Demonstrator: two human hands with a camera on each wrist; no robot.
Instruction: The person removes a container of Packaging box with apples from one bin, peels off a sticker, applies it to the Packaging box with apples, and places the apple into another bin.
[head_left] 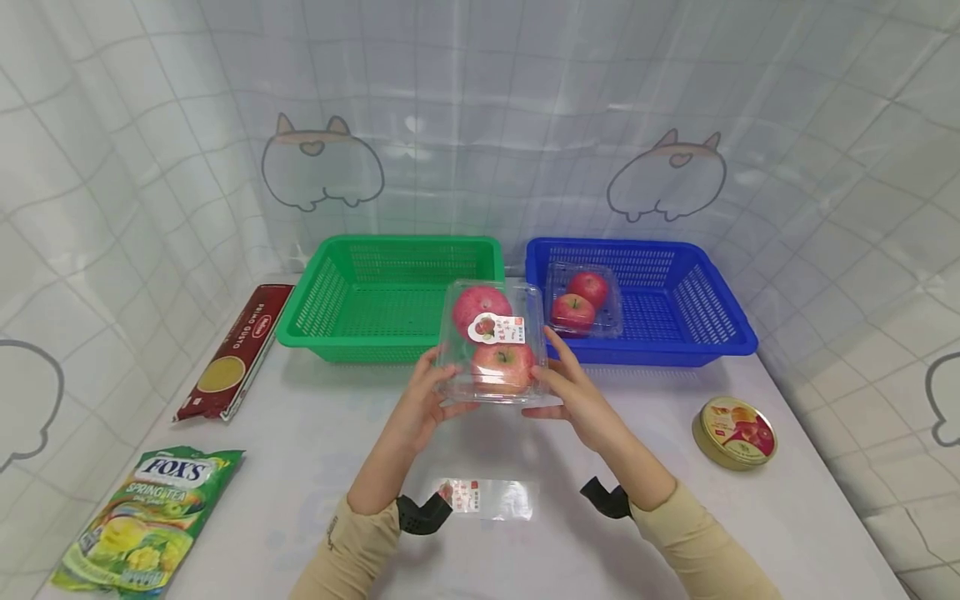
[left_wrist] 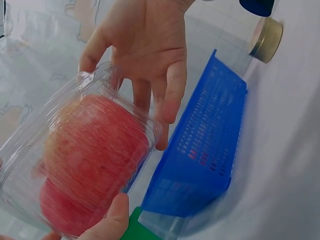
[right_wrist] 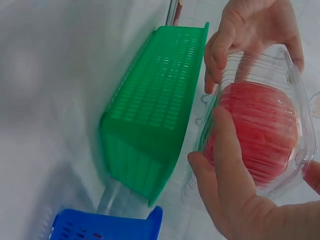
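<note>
The left hand and right hand grip between them one transparent clamshell, white-labelled, with two glossy red apples.

The box is clear, shiny plastic, so you can see right inside. It looks shut, and thin ridges run along parts of it. Two apples sit in it, one behind the other. The back apple is deep pink. The front apple is red with some yellow, and its little stem shows on top. A white sticker with a red fruit picture and small writing is on the lid, over the place where the apples meet. The box is up above the desk, held between the left hand and the right hand, one on each side.
</note>
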